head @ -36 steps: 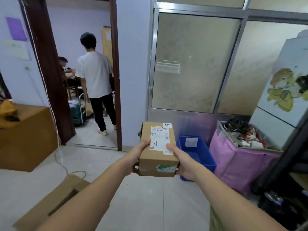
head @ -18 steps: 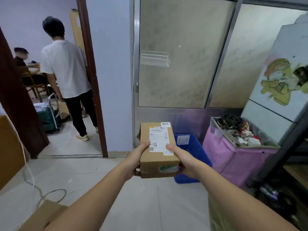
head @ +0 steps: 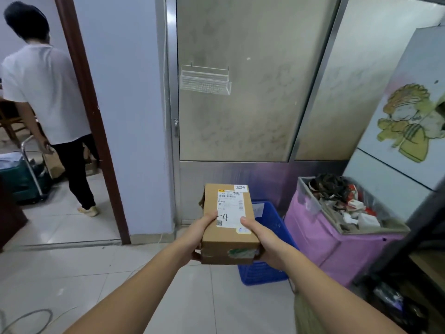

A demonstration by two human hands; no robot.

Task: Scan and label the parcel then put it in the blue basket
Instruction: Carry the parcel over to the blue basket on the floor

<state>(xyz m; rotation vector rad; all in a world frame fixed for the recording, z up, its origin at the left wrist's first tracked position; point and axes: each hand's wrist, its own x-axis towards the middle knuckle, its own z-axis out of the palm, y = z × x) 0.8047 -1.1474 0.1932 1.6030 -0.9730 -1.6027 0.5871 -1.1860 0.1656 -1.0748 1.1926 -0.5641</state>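
Observation:
I hold a brown cardboard parcel [head: 228,242] out in front of me with both hands. It carries a white shipping label with a barcode and a handwritten 4, plus a small white sticker at its far corner. My left hand [head: 195,237] grips its left side, thumb on top. My right hand [head: 262,239] grips its right side, thumb on the label's edge. The blue basket [head: 267,271] stands on the floor just behind and below the parcel, to its right, partly hidden by the parcel and my right hand.
A pink bin [head: 337,239] full of rubbish stands right of the basket. Dark shelving [head: 409,273] fills the right edge. A frosted glass partition [head: 240,92] is straight ahead. At the left a person in a white shirt [head: 45,97] stands in a doorway. A cable [head: 29,319] lies on the tiled floor.
I have walked forward and turned right: the basket, pink bin and partition are nearer, the doorway has slid left. Both hands hold the parcel as before.

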